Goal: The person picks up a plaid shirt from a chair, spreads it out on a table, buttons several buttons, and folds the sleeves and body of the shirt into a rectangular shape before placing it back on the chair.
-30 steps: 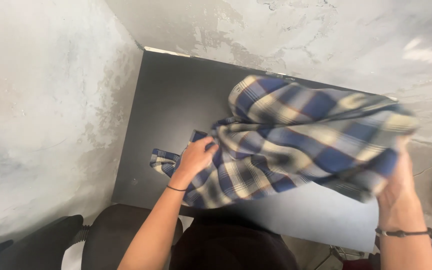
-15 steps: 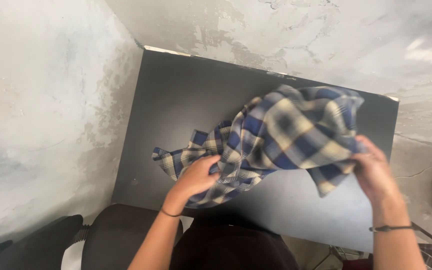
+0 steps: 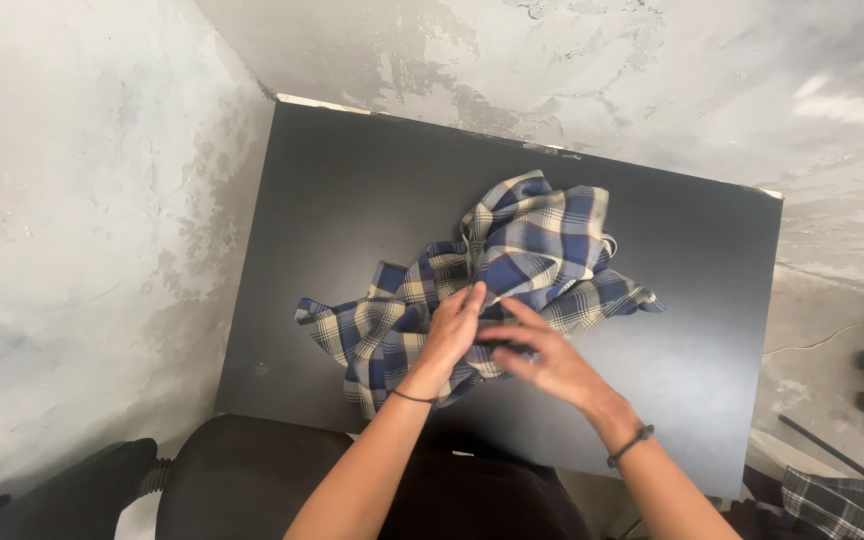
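Both hands meet on the crumpled plaid cloth [image 3: 512,270] (blue and cream): left hand [image 3: 452,335] lies flat, right hand [image 3: 542,360] spreads loose fingers, on the black table [image 3: 352,190].

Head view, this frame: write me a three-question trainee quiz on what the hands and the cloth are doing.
1. True or false: the plaid cloth lies crumpled in a heap on the black table.
2. Which hand lies on the cloth with its fingers pointing toward the heap's middle? A) left hand B) right hand C) neither
3. Fill in: each wrist wears a thin dark ____.

Key
1. True: it is bunched, not spread flat.
2. A. The left hand rests on the cloth; the right hand sits open beside it at the heap's near edge.
3. Band.
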